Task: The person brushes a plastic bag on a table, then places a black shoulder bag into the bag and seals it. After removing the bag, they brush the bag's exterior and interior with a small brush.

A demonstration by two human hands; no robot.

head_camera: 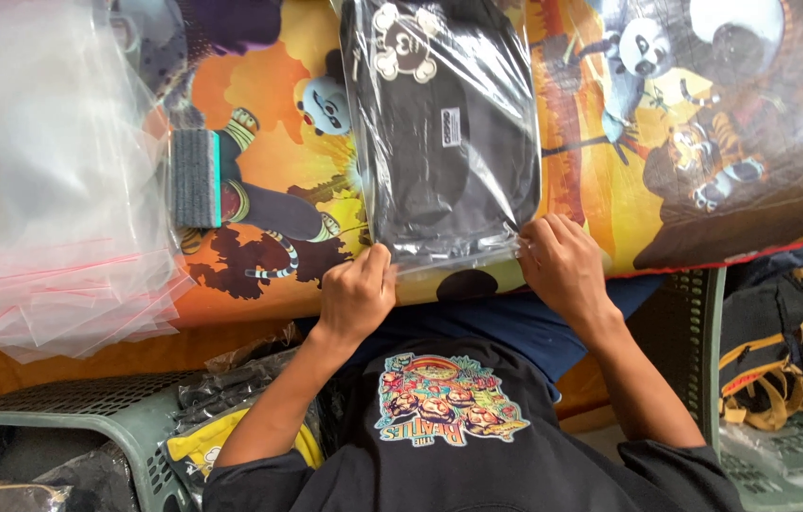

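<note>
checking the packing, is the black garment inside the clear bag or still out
Inside: the folded black garment lies within the clear plastic bag, glossy film over it, both hands pinching the bag's near edge.

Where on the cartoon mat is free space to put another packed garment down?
The cartoon mat is bare right of the bagged black garment. A narrower patch lies between that garment and the grey block. The left is crowded with a stack of clear zip bags; the left hand and right hand fill the near edge.

Both bare forearms reach forward from black short sleeves, elbows bent. The left hand [356,292] is curled into a loose fist, knuckles up, fingertips pinched together. The right hand [561,264] lies palm down, fingers bent and pressing at their tips.
</note>
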